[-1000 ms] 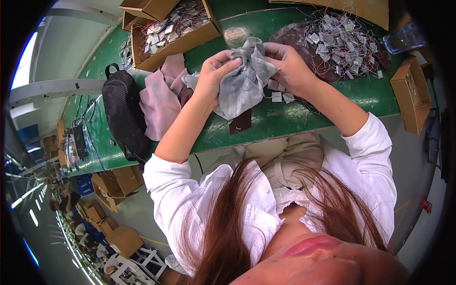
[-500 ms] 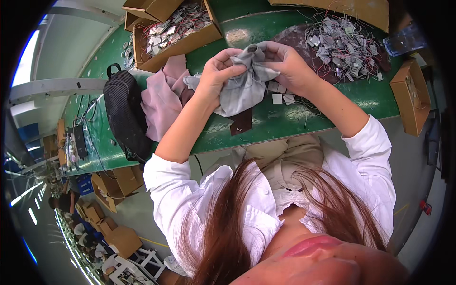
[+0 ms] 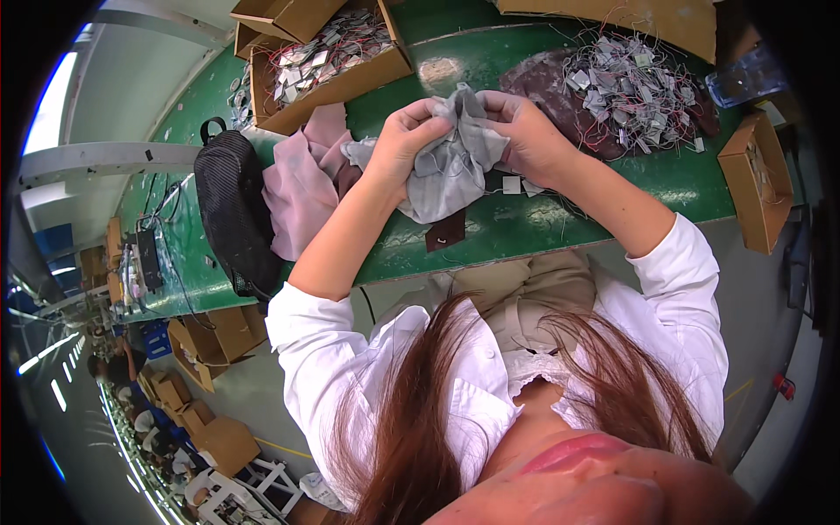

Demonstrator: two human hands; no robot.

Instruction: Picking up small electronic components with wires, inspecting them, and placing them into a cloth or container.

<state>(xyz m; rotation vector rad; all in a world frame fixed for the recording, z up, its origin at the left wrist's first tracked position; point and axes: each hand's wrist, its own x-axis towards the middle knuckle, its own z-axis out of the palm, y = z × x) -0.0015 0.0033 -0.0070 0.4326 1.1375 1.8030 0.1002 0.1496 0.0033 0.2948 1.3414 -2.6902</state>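
Cloth [image 3: 448, 179], grey and crumpled, is pinched by the left hand [image 3: 407, 140] and right hand [image 3: 532, 138]; its gathered peak stands between both grips, looser folds spreading out on their near side.

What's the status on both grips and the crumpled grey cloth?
Left-hand grip, right-hand grip: both pinching crumpled grey cloth. Cloth bunched over green tabletop. Flat white square piece near right-hand grip; no obstruction seen.
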